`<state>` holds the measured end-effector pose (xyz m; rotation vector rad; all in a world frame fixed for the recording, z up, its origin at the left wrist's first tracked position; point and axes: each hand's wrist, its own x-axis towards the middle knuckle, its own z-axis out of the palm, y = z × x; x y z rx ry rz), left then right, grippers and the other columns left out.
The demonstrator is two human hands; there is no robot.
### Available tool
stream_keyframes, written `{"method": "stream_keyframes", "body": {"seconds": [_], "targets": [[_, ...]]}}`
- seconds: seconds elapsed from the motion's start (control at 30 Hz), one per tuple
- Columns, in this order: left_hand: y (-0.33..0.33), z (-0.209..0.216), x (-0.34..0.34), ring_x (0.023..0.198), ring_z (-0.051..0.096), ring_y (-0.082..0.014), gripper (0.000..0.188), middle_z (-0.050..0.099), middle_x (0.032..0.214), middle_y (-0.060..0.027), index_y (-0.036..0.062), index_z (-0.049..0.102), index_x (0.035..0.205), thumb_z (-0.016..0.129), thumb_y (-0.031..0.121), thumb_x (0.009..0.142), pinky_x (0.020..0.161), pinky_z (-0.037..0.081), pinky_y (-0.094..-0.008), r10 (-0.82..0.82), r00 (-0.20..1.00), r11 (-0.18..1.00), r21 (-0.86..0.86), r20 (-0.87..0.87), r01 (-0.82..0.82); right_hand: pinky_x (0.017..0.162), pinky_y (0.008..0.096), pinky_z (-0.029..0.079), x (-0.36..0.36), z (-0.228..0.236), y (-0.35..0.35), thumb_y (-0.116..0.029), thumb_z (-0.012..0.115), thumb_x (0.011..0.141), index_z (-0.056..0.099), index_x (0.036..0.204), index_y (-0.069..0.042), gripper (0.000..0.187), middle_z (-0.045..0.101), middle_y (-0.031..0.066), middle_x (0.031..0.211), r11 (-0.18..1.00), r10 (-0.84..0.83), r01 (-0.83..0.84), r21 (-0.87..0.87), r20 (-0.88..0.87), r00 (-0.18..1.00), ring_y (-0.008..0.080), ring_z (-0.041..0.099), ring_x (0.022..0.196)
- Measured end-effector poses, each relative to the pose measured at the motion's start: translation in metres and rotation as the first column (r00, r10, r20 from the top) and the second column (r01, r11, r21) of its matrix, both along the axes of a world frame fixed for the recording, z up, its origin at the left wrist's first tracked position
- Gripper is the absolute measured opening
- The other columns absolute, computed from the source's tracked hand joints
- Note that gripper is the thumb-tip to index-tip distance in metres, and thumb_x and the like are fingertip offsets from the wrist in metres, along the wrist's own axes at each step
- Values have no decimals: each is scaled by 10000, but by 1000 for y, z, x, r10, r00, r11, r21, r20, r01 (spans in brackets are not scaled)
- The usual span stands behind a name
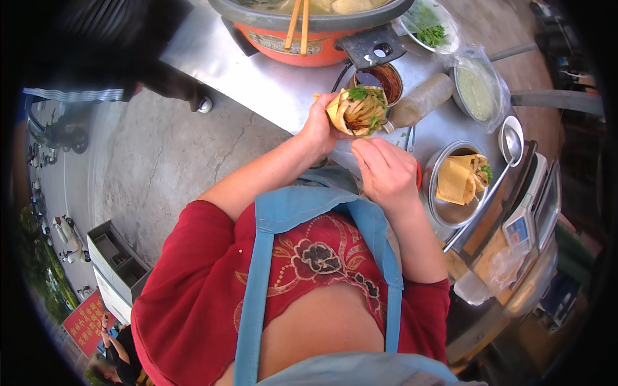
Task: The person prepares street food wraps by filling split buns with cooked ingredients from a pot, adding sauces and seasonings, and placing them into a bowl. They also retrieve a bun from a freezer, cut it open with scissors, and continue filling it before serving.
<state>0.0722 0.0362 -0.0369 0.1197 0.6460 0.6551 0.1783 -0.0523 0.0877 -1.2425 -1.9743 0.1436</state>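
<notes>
Toward one o'clock, your left hand [318, 128] clasps the tan, cone-shaped, thin-skinned wrap [358, 110]; at its five o'clock your right hand [389, 168] bunches its fingers, grip unclear. It's likely light, soft, tear-prone: cradle its sides.

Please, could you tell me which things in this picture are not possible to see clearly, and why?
All in the head view:
Lower part of the wrap: hidden by the left hand.
Whatever the right hand may pinch: mostly hidden by the hand itself.
Far side of the orange pot and upper ends of the chopsticks: cut off by the top edge.
Part of the metal bowl's floor: covered by the second wrap.
</notes>
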Motion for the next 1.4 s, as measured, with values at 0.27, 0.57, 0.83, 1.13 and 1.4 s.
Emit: {"method": "stream_keyframes", "body": {"seconds": [0.27, 0.57, 0.83, 1.13, 1.4], "targets": [[3, 4, 3, 1011, 585, -261, 438, 600, 1094, -107, 80, 556, 1102, 368, 382, 846, 787, 515, -476, 46, 997, 999, 28, -56, -44, 501, 311, 451, 7, 29, -11, 10, 692, 658, 613, 852, 20, 209, 582, 116, 721, 1000, 25, -24, -17, 55, 998, 242, 571, 574], [8, 2, -3, 1057, 558, -278, 468, 580, 1138, -107, 81, 535, 1138, 328, 399, 863, 851, 478, -502, 48, 997, 997, 70, -60, -43, 470, 273, 425, 15, 29, -20, 17, 616, 719, 630, 828, 17, 109, 604, 106, 737, 969, -108, 111, 219, -24, 994, 211, 559, 560], [9, 10, -22, 1102, 523, -320, 502, 547, 1200, -143, 47, 514, 1181, 318, 370, 851, 912, 409, -518, 108, 994, 992, -61, 22, -107, 554, 218, 404, 49, -32, 19, -40, 563, 861, 614, 944, 24, 116, 605, 70, 767, 831, -554, 408, -379, -502, 664, 74, 491, 614], [14, 17, -26, 1141, 492, -347, 543, 517, 1244, -176, 19, 476, 1245, 318, 353, 847, 990, 365, -481, 86, 995, 996, -31, 47, -85, 518, 249, 416, 65, -103, 63, -77, 566, 832, 633, 830, -8, 96, 579, 76, 671, 741, -649, 287, -608, -537, 539, 121, 521, 545], [16, 5, -29, 1049, 553, -295, 466, 587, 1145, -112, 81, 561, 1115, 363, 408, 848, 874, 436, -504, 69, 997, 998, 12, 18, -70, 462, 175, 360, 98, -99, 54, -88, 560, 827, 628, 810, -9, 106, 550, 34, 642, 691, -723, 65, -720, -690, 42, 81, 477, 524]]}}
